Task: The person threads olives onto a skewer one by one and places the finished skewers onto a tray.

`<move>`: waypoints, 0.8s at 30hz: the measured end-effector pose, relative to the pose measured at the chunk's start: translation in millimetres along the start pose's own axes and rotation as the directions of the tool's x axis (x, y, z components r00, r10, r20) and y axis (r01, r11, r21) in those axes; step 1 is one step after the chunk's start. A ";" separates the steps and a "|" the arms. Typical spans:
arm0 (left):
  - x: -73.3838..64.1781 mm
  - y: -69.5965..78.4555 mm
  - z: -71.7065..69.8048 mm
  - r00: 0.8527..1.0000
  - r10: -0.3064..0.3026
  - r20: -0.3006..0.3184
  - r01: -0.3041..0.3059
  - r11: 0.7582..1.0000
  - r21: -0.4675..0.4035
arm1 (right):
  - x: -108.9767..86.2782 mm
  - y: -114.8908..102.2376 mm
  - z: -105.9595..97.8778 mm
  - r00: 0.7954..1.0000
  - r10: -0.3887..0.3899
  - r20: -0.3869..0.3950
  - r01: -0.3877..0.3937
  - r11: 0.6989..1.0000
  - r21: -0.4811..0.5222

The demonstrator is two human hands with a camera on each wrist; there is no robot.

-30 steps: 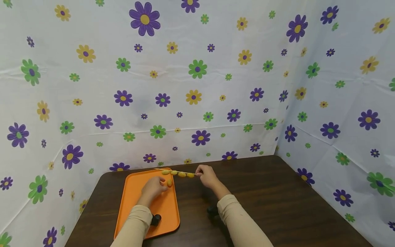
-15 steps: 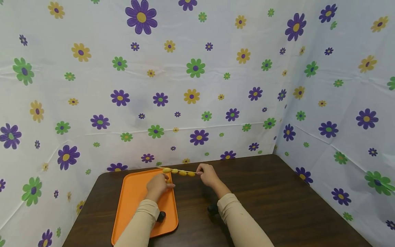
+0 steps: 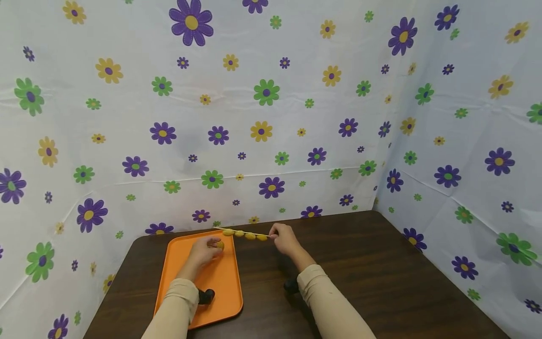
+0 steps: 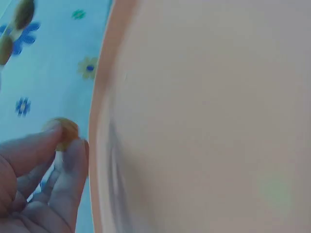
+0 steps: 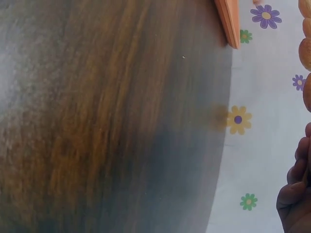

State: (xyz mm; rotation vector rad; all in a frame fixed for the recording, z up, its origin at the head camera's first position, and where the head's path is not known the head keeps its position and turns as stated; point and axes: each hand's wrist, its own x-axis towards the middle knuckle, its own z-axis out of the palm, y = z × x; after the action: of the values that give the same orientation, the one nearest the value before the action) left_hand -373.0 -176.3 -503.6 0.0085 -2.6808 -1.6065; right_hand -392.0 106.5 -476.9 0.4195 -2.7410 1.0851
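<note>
In the head view my left hand (image 3: 204,250) is over the orange tray (image 3: 224,296). Its thumb and fingers pinch a small yellow-orange rounded piece (image 3: 220,245), seen more closely as a ribbed piece (image 4: 68,132) in the left wrist view. My right hand (image 3: 284,238) grips the right end of a thin pale skewer (image 3: 218,229), held nearly level above the table. Several yellow oval pieces (image 3: 251,236) sit in a row along it, and the stick's left tip sticks out bare. The right wrist view catches only part of my right hand (image 5: 294,194) and some oval pieces (image 5: 305,52).
The dark wooden table (image 3: 360,263) extends to the right of the tray. A flower-printed white cloth (image 3: 237,155) hangs behind and at both sides. A black strap piece (image 3: 206,296) shows at my left wrist.
My left hand shifts right toward the skewer's left part, then back left over the tray, still pinching the yellow piece. My right hand and the skewer stay nearly still.
</note>
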 end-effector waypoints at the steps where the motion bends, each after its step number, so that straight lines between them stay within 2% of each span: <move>1: -1.6 -2.7 -4.3 1.000 -0.017 0.007 0.017 0.998 -0.060 | -0.1 -0.1 0.8 1.000 -0.002 0.001 0.002 1.000 -0.003; 3: -4.6 -7.4 -10.8 0.998 -0.052 0.022 0.055 0.982 -0.183 | -0.5 -0.1 2.3 1.000 -0.003 0.004 0.003 1.000 -0.008; 5: -7.2 -10.8 -15.3 0.997 -0.062 0.044 0.072 0.952 -0.298 | -1.1 0.1 4.1 1.000 -0.004 0.010 0.004 1.000 -0.011; 8: -9.8 -15.6 -18.9 0.995 -0.069 0.073 0.095 0.882 -0.462 | -1.9 0.8 6.9 1.000 -0.014 0.018 0.014 1.000 -0.009; 10: -11.9 -18.1 -20.6 0.994 -0.056 0.092 0.095 0.850 -0.519 | -2.6 1.3 8.9 1.000 -0.025 0.018 0.025 1.000 -0.008; 13: -15.0 -21.3 -22.2 0.994 -0.048 0.095 0.093 0.828 -0.554 | -4.5 1.9 10.4 0.999 -0.029 0.016 0.029 1.000 -0.005; 15: -17.3 -21.7 -23.0 0.996 -0.041 0.074 0.075 0.845 -0.529 | -5.2 2.5 10.9 0.999 -0.029 0.014 0.030 1.000 -0.005; 21: -20.9 -20.3 -26.4 0.998 -0.013 -0.066 -0.012 0.933 -0.361 | -5.8 3.8 8.6 0.998 -0.062 0.015 0.062 0.998 -0.020; 24: -21.6 -20.1 -28.3 0.995 0.000 -0.101 -0.031 0.954 -0.299 | -5.8 3.8 7.1 0.997 -0.079 0.021 0.080 0.996 -0.032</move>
State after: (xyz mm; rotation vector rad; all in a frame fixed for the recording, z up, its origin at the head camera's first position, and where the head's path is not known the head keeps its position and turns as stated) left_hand -351.0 -210.4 -508.3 0.0616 -2.3315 -1.9355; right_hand -388.0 105.4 -486.0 0.5327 -2.7292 1.0207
